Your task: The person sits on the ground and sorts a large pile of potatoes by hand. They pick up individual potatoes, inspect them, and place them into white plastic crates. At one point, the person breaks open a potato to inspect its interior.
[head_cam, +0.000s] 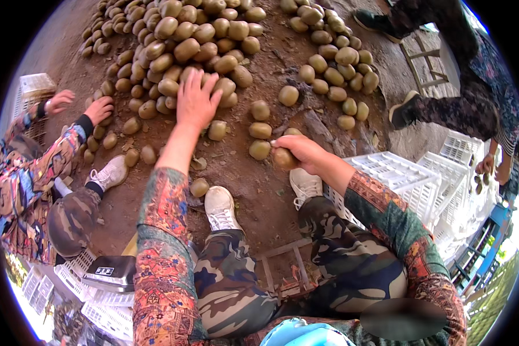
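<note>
A large pile of brown kiwifruit [186, 49] lies on the dirt ground ahead of me. My left hand [197, 98] rests on the near edge of this pile, fingers spread, palm down; whether it grips a fruit under the palm is hidden. Low and to the right, my right hand [300, 151] holds a kiwifruit [284, 158] in its curled fingers. Just left of it, a few loose kiwifruit [260, 130] lie in a short column. A smaller group of kiwifruit [346, 71] spreads over the ground at the upper right.
White plastic crates [391, 171] stand right of my leg. At the left a co-worker's hand [98, 110] touches the pile's edge. Another person's shoe [404, 110] is at the right, near a wooden frame [428, 60]. A dark metallic box [111, 273] sits at lower left.
</note>
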A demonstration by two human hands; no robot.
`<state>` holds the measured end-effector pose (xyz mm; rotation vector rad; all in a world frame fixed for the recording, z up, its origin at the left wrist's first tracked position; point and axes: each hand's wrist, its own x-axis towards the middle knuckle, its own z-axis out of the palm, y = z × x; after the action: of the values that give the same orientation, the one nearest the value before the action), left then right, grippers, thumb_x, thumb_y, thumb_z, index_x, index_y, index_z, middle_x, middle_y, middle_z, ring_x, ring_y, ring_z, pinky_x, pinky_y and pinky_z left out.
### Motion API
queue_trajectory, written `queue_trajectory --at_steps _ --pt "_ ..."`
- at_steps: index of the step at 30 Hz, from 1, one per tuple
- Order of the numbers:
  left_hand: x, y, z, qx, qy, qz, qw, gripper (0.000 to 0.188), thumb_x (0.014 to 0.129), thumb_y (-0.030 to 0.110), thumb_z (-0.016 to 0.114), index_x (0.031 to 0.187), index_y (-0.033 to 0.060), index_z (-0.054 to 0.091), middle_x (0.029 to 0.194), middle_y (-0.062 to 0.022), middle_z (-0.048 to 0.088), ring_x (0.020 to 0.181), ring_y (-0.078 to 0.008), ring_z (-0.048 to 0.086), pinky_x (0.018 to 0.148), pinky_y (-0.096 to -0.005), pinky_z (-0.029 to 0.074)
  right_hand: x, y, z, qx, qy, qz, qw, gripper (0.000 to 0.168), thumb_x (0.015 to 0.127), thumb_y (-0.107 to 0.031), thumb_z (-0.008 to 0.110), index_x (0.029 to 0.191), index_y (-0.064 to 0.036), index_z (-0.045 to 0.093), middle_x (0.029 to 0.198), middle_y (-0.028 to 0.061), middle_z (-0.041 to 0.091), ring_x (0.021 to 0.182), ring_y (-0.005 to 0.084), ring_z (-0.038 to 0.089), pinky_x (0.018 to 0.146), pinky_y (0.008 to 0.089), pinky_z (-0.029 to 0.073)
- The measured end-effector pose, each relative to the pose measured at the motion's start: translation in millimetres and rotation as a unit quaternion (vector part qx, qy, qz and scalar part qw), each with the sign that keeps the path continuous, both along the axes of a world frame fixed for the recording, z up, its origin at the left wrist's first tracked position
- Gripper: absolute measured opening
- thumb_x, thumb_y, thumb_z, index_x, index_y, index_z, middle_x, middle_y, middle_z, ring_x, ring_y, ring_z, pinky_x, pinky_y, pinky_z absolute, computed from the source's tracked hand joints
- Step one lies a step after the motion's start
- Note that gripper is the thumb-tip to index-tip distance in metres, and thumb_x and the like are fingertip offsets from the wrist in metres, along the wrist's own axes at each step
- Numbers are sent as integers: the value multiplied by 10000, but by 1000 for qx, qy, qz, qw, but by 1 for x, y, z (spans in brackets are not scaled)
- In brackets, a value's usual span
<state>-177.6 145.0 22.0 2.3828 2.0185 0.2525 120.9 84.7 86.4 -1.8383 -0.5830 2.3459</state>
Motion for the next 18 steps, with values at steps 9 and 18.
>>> queue_trajectory --at_steps 9,18 --pt "-14 -169 -21 -125 -55 82 987 730 918 224 670 1562 329 344 1657 -165 175 1490 -383 269 1145 -550 344 0 5 9 -27 -36 -4 999 181 920 -317 682 969 -143 669 923 -23 654 871 137 617 729 372 528" --pt "4 -163 1 40 -272 164 947 172 935 114 652 1082 35 694 1238 -164 625 1141 -361 583 1014 -444 456 -3 -25 19 -70 48 14 996 353 967 -348 664 726 -90 641 740 16 628 677 127 583 610 293 467"
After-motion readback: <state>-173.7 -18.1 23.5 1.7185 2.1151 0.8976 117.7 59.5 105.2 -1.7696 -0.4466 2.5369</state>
